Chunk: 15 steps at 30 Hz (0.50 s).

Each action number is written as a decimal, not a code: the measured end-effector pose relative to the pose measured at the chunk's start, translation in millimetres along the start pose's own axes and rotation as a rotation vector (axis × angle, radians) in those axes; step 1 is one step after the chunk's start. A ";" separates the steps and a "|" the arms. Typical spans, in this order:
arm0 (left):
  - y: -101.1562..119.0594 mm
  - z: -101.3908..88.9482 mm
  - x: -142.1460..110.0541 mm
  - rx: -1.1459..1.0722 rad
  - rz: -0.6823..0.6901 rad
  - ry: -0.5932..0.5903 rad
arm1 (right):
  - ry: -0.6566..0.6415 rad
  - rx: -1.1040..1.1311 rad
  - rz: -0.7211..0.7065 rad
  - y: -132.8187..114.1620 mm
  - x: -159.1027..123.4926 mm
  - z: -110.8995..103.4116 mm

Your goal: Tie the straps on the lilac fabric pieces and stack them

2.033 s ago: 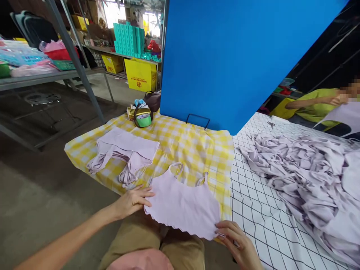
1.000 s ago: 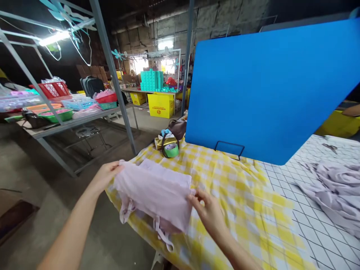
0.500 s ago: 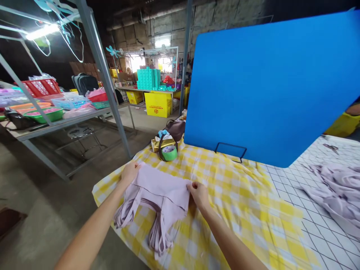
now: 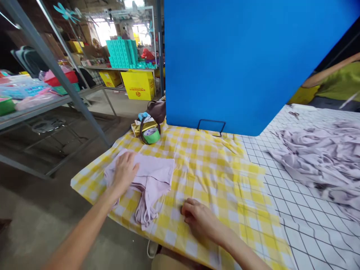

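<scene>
A stack of pale lilac strappy tops [image 4: 156, 167] lies on the yellow-and-white checked cloth [image 4: 194, 161], with its straps bunched toward the near edge. My left hand [image 4: 125, 168] rests palm down on the left part of the stack, fingers stretched out and holding nothing. To the right of the stack, apart from it, my right hand [image 4: 199, 217] is over the checked cloth with its fingers curled in. I see nothing in that hand.
A large blue board [image 4: 233, 67] stands behind the cloth beside a black wire stand [image 4: 211, 126]. Green tape [image 4: 151, 135] lies at the back left. Rumpled lilac fabric [image 4: 317, 153] and scissors [image 4: 294, 114] are on the right. Another person's arm [image 4: 329, 73] shows beyond the board.
My right hand has let go of the stack's right corner and moved nearer to me. My left hand has shifted from the left corner onto the top. The view has turned right and down.
</scene>
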<state>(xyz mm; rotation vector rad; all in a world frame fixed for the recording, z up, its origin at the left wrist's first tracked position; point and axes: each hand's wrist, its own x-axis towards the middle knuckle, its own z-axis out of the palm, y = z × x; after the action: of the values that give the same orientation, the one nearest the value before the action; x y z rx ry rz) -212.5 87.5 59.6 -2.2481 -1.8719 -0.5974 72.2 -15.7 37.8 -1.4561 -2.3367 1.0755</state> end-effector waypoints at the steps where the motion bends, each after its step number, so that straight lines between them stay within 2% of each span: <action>1: 17.6 1.4 -8.7 -0.081 0.065 -0.029 | 0.006 -0.054 0.001 0.4 -4.6 4.1; 4: 70.5 7.8 -37.8 -0.313 0.181 -0.166 | 0.038 -0.151 -0.039 3.8 -3.6 11.7; 7: 108.4 11.0 -59.6 -0.545 0.260 -0.411 | 0.059 -0.245 -0.079 2.5 2.7 16.1; 9: 120.9 10.0 -64.5 -0.640 0.239 -0.550 | 0.055 -0.351 -0.076 -5.0 -0.3 23.0; 11: 125.3 8.9 -63.1 -0.676 0.186 -0.631 | -0.017 -0.366 -0.132 -16.1 -11.5 34.6; 14: 126.5 13.0 -58.1 -0.648 0.149 -0.661 | -0.240 -0.114 -0.393 -26.8 -33.8 48.8; 15: 127.8 16.3 -57.6 -0.619 0.156 -0.660 | -0.268 -0.010 -0.445 -25.4 -39.4 48.2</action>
<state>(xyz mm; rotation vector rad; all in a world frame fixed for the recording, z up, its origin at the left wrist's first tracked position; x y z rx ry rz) -93.4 14.8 38.9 -3.2859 -1.9100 -0.4907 49.8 -78.4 28.2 -0.7657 -2.6676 1.1809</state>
